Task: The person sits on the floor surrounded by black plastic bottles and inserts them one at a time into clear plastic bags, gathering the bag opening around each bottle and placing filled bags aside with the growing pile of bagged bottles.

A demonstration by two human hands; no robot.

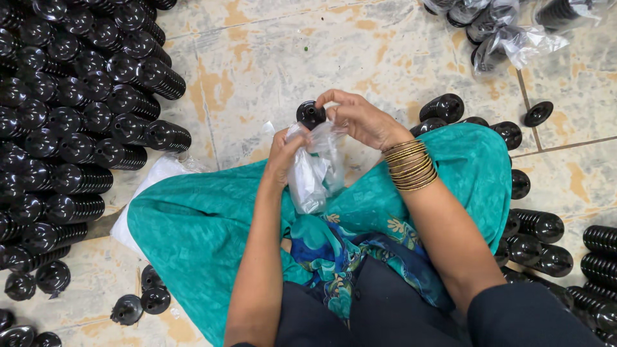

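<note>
looks like bagging is well underway: a big heap of stacked black caps [77, 128] at 9 o'clock on the floor [270, 58], a few filled clear bags [508, 32] at 1 o'clock, loose stacks at 3 still unbagged. right hand [360, 119] pinches a black cap [311, 114] just above centre, over the bag mouth. left hand [283, 154] is closed on the clear plastic bag [312, 170], holding it up over the teal-draped lap.
</note>
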